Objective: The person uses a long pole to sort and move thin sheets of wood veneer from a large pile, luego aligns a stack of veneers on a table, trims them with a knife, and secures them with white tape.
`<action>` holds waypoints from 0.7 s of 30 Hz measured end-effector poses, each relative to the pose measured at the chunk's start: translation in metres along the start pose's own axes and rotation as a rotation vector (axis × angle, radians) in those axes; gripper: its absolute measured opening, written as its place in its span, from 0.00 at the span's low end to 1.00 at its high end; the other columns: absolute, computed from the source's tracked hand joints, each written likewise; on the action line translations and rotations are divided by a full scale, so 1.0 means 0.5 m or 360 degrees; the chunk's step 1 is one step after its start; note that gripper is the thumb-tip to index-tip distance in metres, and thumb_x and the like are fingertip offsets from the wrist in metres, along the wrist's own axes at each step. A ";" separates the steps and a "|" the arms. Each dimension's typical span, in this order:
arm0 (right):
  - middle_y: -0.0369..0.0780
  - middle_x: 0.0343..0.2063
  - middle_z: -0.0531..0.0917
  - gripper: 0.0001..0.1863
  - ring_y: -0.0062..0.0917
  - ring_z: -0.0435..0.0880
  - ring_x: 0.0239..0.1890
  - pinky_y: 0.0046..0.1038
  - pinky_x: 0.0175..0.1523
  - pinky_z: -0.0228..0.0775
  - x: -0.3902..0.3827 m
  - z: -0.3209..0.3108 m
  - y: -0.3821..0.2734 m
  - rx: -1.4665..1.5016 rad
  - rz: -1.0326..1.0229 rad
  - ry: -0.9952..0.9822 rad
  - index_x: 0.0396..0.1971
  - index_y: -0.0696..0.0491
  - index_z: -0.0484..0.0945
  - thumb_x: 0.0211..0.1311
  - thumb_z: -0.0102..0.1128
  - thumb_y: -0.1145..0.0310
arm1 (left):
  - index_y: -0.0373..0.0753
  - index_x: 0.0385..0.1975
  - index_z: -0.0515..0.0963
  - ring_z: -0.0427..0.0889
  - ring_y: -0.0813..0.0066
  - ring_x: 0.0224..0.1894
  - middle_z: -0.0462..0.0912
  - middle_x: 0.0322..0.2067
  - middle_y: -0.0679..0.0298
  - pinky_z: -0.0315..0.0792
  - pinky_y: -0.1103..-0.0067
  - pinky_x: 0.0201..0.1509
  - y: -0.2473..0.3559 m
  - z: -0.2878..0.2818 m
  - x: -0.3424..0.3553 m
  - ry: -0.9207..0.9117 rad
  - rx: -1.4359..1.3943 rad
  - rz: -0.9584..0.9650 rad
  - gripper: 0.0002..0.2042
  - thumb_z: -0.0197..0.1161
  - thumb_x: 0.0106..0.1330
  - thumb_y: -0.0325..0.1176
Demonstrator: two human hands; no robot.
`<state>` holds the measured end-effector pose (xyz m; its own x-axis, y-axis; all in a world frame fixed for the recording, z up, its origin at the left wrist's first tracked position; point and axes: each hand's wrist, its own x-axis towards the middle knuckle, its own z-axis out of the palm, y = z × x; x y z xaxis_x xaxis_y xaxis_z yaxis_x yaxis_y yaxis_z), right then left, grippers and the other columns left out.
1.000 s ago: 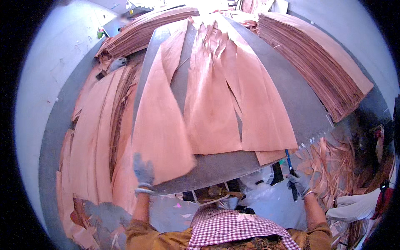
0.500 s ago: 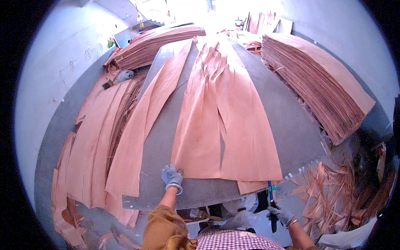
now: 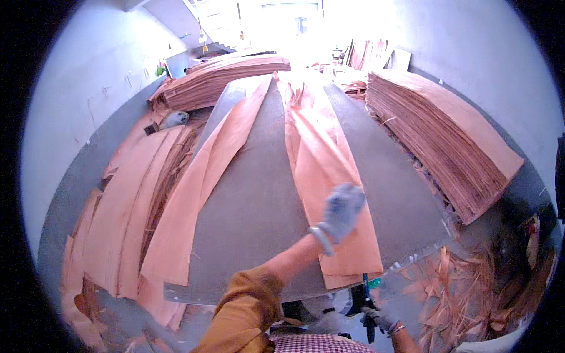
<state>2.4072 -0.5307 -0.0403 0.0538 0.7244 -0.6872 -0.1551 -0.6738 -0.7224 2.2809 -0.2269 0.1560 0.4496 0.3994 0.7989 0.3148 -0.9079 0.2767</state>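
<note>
Thin pinkish-brown veneer sheets (image 3: 338, 259) lie in a narrow, overlapping strip down the right half of a grey tabletop (image 3: 253, 235), wrinkled toward the far end. My left hand (image 3: 343, 212), in a grey glove, is over these sheets with the forearm stretched across the table. It is smeared by motion, so whether the fingers pinch the veneer cannot be made out. My right hand (image 3: 381, 320), also gloved, is closed round the black handle of a blue-shafted tool (image 3: 366, 288) at the near edge. The tool's upper end meets the veneer's near edge.
Another long folded veneer strip (image 3: 176, 235) lies along the table's left side. Stacked veneer (image 3: 118, 229) stands at the left, with a further pile (image 3: 223, 79) behind it. A tall veneer stack (image 3: 435, 141) stands at the right. Torn scraps (image 3: 453, 288) litter the floor at the lower right.
My left hand has swung from the near-left corner of the sheets to the right and away from me. The left veneer sheet has shifted right onto the other, baring more tabletop.
</note>
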 end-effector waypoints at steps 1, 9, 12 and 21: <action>0.39 0.24 0.80 0.19 0.24 0.80 0.23 0.25 0.30 0.74 0.004 -0.002 0.003 0.0012 0.0002 -0.0004 0.43 0.54 0.70 0.60 0.57 0.55 | 0.37 0.21 0.68 0.72 0.57 0.27 0.71 0.22 0.55 0.67 0.67 0.30 0.037 0.046 0.019 -0.0056 -0.0053 0.0075 0.04 0.56 0.52 0.26; 0.39 0.23 0.80 0.15 0.24 0.81 0.23 0.26 0.27 0.75 -0.038 -0.026 -0.036 -0.0017 -0.0172 0.0081 0.41 0.56 0.72 0.61 0.56 0.61 | 0.35 0.29 0.72 0.76 0.51 0.36 0.75 0.30 0.51 0.70 0.64 0.39 0.147 0.295 -0.037 -0.0644 -0.0522 -0.0214 0.07 0.56 0.57 0.32; 0.39 0.24 0.79 0.15 0.24 0.81 0.23 0.27 0.26 0.76 -0.035 -0.020 -0.030 0.0210 -0.0262 0.0104 0.43 0.55 0.70 0.61 0.56 0.63 | 0.35 0.38 0.74 0.76 0.50 0.42 0.77 0.37 0.49 0.71 0.65 0.45 0.107 0.247 -0.139 -0.0869 -0.0718 -0.0214 0.13 0.57 0.59 0.36; 0.42 0.24 0.80 0.18 0.25 0.79 0.21 0.26 0.27 0.75 -0.010 -0.034 0.020 0.0101 -0.0132 0.0242 0.51 0.51 0.64 0.66 0.49 0.58 | 0.35 0.45 0.74 0.72 0.52 0.50 0.76 0.44 0.49 0.60 0.61 0.58 -0.305 -0.408 -0.582 -0.0793 0.1385 -0.1571 0.25 0.61 0.51 0.46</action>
<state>2.4221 -0.5433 -0.0453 0.2170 0.7434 -0.6327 -0.2055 -0.5988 -0.7741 1.9316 -0.2305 -0.0097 -0.0701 0.9860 0.1511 0.9970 0.0641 0.0441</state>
